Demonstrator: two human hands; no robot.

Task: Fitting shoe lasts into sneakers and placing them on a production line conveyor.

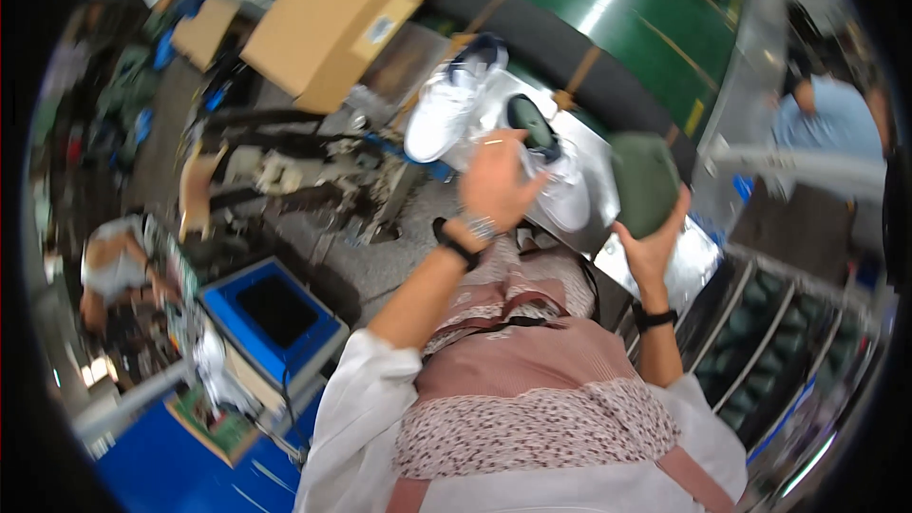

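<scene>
My right hand grips a dark green rounded block, which looks like a shoe last, held upright with the thumb and fingers around its lower end. Left of it my left hand, slightly blurred, has its thumb spread from the fingers and appears to hold nothing. Next to that hand lies a white sneaker with a dark collar; something dark green shows in its opening. Another white sneaker with a navy lining lies farther left. Both shoes are on a shiny metal surface.
A dark padded roll runs behind the shoes, beyond it a green floor. A cardboard box stands far left. To my right is a rack with dark green pieces. A blue-framed machine sits at left. Other people work on both sides.
</scene>
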